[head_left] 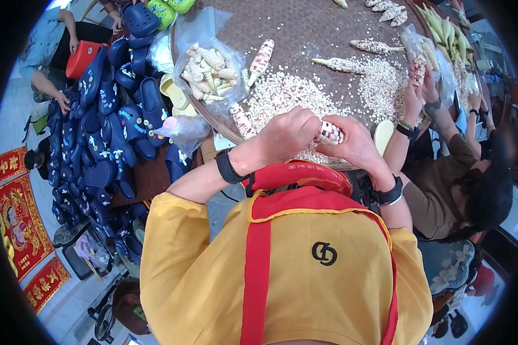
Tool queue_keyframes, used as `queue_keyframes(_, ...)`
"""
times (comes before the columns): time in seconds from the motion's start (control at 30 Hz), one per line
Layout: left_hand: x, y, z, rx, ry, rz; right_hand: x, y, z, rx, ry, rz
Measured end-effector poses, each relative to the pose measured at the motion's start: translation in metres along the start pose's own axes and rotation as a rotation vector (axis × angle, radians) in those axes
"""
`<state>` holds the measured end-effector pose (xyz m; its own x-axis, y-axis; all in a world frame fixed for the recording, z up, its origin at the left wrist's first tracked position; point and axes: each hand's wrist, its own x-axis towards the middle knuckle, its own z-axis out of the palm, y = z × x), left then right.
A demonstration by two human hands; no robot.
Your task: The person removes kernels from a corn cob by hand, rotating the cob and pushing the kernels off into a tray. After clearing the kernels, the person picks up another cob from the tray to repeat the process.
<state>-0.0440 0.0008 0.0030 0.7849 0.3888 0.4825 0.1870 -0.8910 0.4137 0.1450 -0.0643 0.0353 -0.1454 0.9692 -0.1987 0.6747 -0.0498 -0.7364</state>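
An ear of corn [331, 134] with pale and dark red kernels is between my two hands, near the front rim of a large round woven tray [305, 34]. My right hand [354, 142] is closed round its right end. The fingers of my left hand [290, 131] are curled and pressed against its left end, partly hiding it. Beneath and beyond my hands spreads a pile of loose kernels [288, 95]. Another ear [243, 121] lies by my left wrist, and a red-speckled ear [262, 59] rests farther back.
A plastic bag of stripped cobs [213, 72] sits on the tray's left. More ears [377, 46] and a second kernel heap [380, 86] lie right. A neighbour's hands [417, 86] hold an ear there. Many blue clogs [106, 132] are piled left, near other people's hands [63, 103].
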Motion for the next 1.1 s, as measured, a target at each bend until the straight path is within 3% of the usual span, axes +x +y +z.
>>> queue_keyframes(0.13,-0.003,-0.034,0.000,0.052,0.065,-0.049,-0.003,-0.002,-0.003,0.011,-0.001,-0.048)
queue_keyframes(0.23,-0.007,-0.057,-0.012,-0.033,0.212,-0.351,0.001,0.002,-0.002,0.159,0.005,-0.047)
queue_keyframes(0.3,-0.018,-0.089,-0.021,-0.058,0.264,-0.576,0.003,0.001,-0.002,0.530,-0.067,0.121)
queue_keyframes(0.33,-0.028,-0.110,-0.024,-0.054,0.289,-0.675,0.004,0.002,-0.002,0.531,-0.071,0.116)
queue_keyframes(0.37,-0.049,-0.139,-0.022,-0.051,0.291,-0.674,0.004,0.006,-0.001,0.547,-0.040,0.088)
queue_keyframes(0.43,-0.087,-0.189,-0.011,0.380,0.068,-0.633,0.005,0.007,0.000,0.626,-0.020,0.107)
queue_keyframes(0.47,-0.083,-0.182,-0.013,0.378,0.068,-0.627,0.005,0.006,-0.001,0.624,-0.014,0.108)
queue_keyframes(0.57,-0.047,-0.125,-0.021,-0.127,0.123,-0.930,0.007,0.007,-0.003,0.738,-0.109,0.266)
queue_keyframes(0.6,-0.036,-0.107,-0.020,-0.130,0.122,-0.936,0.007,0.007,-0.001,0.737,-0.113,0.271)
queue_keyframes(0.73,-0.007,-0.052,-0.013,-0.439,0.141,-0.594,0.011,0.004,0.002,0.794,-0.060,0.247)
queue_keyframes(0.83,0.011,-0.019,-0.028,-0.579,0.081,-0.544,0.012,0.005,0.002,0.781,-0.080,0.227)
queue_keyframes(0.87,0.011,-0.018,-0.027,-0.580,0.080,-0.544,0.012,0.006,0.001,0.767,-0.098,0.232)
queue_keyframes(0.93,0.011,-0.017,-0.024,-0.482,0.066,-0.360,0.012,0.007,0.001,0.754,-0.116,0.237)
queue_keyframes(1.1,0.010,-0.009,-0.023,-0.414,0.090,-0.280,0.009,0.004,0.002,0.703,-0.115,0.233)
